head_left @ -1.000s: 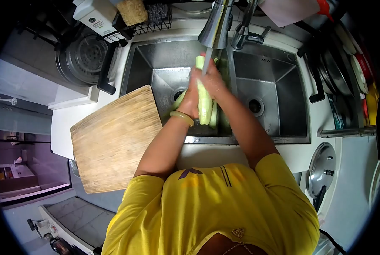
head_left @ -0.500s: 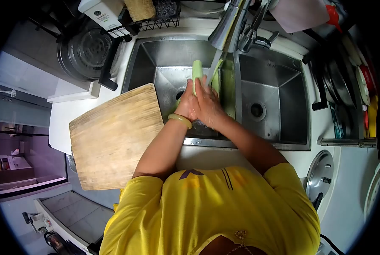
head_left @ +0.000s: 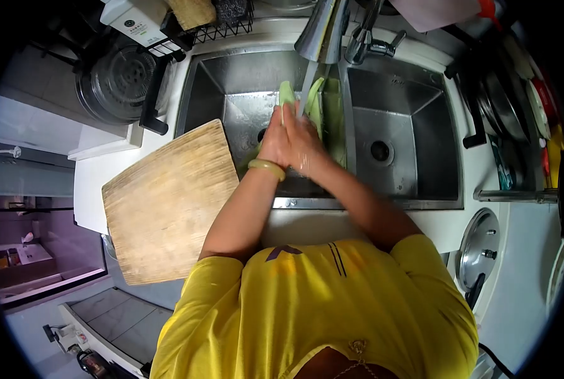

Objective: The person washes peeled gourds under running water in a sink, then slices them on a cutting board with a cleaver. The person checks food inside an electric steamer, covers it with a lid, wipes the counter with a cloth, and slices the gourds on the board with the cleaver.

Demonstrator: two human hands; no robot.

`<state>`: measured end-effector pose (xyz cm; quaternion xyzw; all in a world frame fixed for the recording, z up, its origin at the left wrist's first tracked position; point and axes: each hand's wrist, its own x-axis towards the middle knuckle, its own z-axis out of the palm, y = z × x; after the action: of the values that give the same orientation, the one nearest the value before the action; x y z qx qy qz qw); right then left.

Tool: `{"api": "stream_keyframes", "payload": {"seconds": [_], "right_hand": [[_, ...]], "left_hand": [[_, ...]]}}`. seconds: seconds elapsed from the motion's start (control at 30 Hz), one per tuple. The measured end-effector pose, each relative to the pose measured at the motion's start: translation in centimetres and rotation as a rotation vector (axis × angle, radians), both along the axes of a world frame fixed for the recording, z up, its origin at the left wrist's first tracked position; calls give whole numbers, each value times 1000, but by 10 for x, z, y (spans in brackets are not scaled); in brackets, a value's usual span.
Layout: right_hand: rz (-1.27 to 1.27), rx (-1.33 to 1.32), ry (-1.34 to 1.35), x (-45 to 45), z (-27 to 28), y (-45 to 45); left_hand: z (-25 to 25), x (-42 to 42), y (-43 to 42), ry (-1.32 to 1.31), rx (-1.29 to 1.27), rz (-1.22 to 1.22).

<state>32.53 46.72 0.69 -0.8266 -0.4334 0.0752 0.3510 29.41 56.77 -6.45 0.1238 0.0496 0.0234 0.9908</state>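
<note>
Over the left sink basin (head_left: 244, 71), my left hand (head_left: 273, 144) and my right hand (head_left: 301, 140) are pressed together around a pale green, long vegetable (head_left: 286, 92). Its upper end sticks out beyond my fingertips; the rest is hidden between my palms. Water runs from the faucet (head_left: 320, 35) onto my fingers. Another pale green piece (head_left: 315, 107) lies in the basin just right of my hands. A pale bangle is on my left wrist.
A wooden cutting board (head_left: 171, 205) lies left of the sink, its corner by the basin edge. The right basin (head_left: 383, 120) has a drain. A pot lid (head_left: 477, 249) stands at the right. Glass lids (head_left: 121, 85) and a white bottle (head_left: 136, 22) are at upper left.
Since a second ago the vegetable has turned and slid between my hands, and less of it shows now. Both hands have shifted slightly, closing more around it.
</note>
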Motion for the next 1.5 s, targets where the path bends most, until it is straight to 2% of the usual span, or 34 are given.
{"api": "stream_keyframes", "payload": {"seconds": [0.03, 0.07, 0.13, 0.17, 0.2, 0.27, 0.3, 0.33, 0.4, 0.43, 0.47, 0.5, 0.53, 0.57, 0.6, 0.67, 0.73, 0.8, 0.83, 0.9, 0.97, 1.07, 1.1, 1.13, 1.2, 1.23, 1.27, 1.33, 1.37, 1.4, 1.43, 1.47, 1.5], "right_hand": [[-42, 39, 80, 13, -4, 7], [-85, 79, 155, 28, -6, 15], [-170, 11, 297, 64, 0, 30], [-169, 10, 300, 63, -2, 29], [-173, -34, 353, 59, -1, 29], [-181, -125, 452, 48, 6, 27], [-193, -167, 558, 27, 22, 17], [-91, -2, 22, 10, -15, 12], [-120, 238, 51, -9, -31, -4], [-116, 234, 49, -5, -33, -8], [-110, 175, 214, 2, -35, -14], [-104, 117, 377, 6, -33, -16], [-104, 119, 375, 12, -31, -15], [-135, 46, 358, 16, -29, -14], [-166, -27, 340, 18, -24, -14], [-180, -1, 330, 13, -16, -14], [-218, -194, 193, 12, -19, -13], [-164, -144, 195, 16, -26, -19], [-115, -99, 197, 17, -27, -21], [-91, -97, 204, -1, -30, -34], [-71, -98, 208, -6, -28, -44], [28, 103, 1039, -3, -8, -62], [35, 274, 1299, -6, 9, -66], [31, 277, 1297, -4, 7, -68], [174, 454, 1845, 5, 0, -77], [341, 446, 1926, 11, -4, -76], [343, 448, 1926, 14, -8, -74], [401, 566, 2078, 13, -2, -64], [403, 566, 2078, 13, 1, -60], [305, 534, 1941, 12, 9, -54], [210, 502, 1802, 12, 14, -49], [211, 503, 1803, 12, 13, -46], [101, 475, 1728, 13, 13, -43]], "left_hand": [[31, -4, -17, 166, 262, 167], [27, -4, -13, 170, 263, 159], [18, -3, -1, -156, 65, -317], [18, -6, -6, -48, 168, -239], [30, -3, -14, -46, 169, -234], [49, 7, -29, 237, 85, 229], [38, 5, -23, 187, 143, 245], [34, 4, -15, 185, 137, 250], [32, 7, -4, 323, 7, 208], [35, 11, -8, 445, 63, 303], [34, 13, -14, 446, 60, 304], [35, 15, -21, 456, 184, 367], [37, 16, -24, 462, 310, 430], [39, 11, -26, 540, 579, 406], [36, 13, -27, 538, 581, 407], [30, 17, -32, 473, 624, 466], [22, 22, -31, 505, 648, 477], [16, 25, -27, 424, 619, 389], [33, 22, -29, 424, 621, 391], [65, 18, -35, 728, 912, 469], [71, 18, -18, 720, 878, 423], [52, 26, 13, 676, 796, 405], [53, 27, 25, 596, 632, 375], [53, 29, 30, 512, 468, 344], [57, 33, 30, 462, 370, 376], [62, 31, 30, 397, 272, 360], [66, 28, 29, 331, 176, 343], [65, 32, 18, 339, 239, 317], [65, 32, 13, 346, 300, 289], [75, 25, 10, 346, 302, 289], [92, 16, 5, 408, 477, 189], [104, 11, 2, 467, 651, 86], [101, 15, 4, 447, 777, 88]]}}
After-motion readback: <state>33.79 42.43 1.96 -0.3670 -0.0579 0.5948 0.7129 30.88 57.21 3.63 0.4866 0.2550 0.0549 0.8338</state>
